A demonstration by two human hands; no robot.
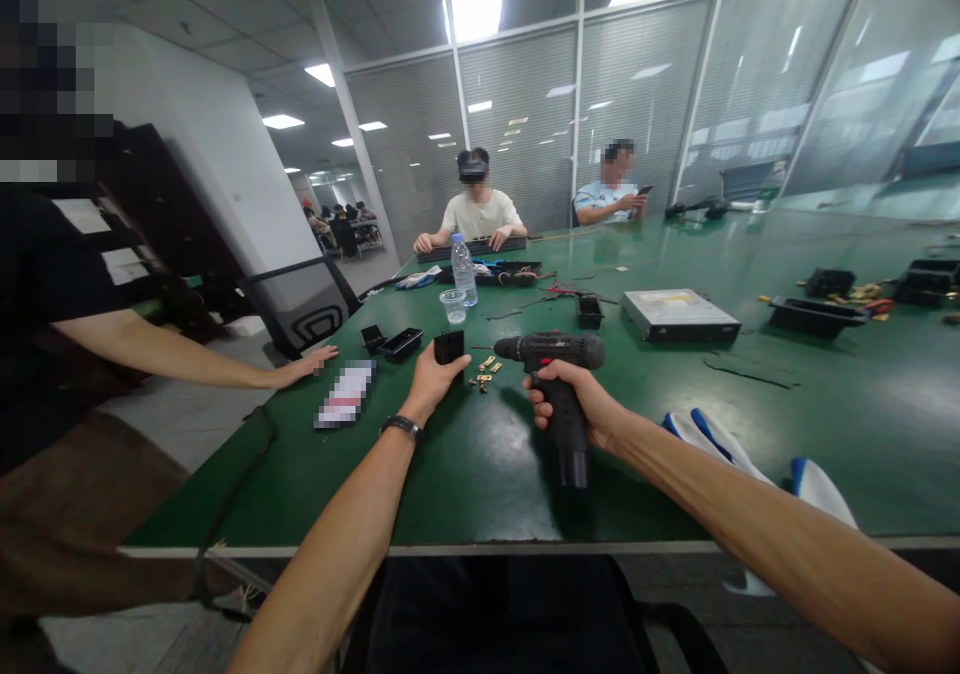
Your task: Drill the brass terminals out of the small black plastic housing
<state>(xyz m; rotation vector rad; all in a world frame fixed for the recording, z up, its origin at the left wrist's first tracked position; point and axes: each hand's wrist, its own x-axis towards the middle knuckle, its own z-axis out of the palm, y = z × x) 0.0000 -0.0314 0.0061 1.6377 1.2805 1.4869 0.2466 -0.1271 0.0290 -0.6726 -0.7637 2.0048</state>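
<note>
In my right hand (574, 399) is a black cordless drill (559, 354), its thin bit pointing left toward the part in my other hand. My left hand (435, 382), with a dark band at the wrist, grips a small black plastic box (450, 349) upright at the table. The bit's tip is close to the box; whether they touch I cannot tell. Several small brass-coloured pieces (486, 366) lie on the table between the box and the drill. Just left of the box sit small black open trays (401, 344).
A plastic cup (454, 306) and a water bottle (464, 272) stand beyond my left hand. A disc drive (679, 316) lies to the right, white-blue gloves (720, 444) near my right forearm. At left, a person's hand (304, 366) rests by a phone (345, 394). Two people sit opposite.
</note>
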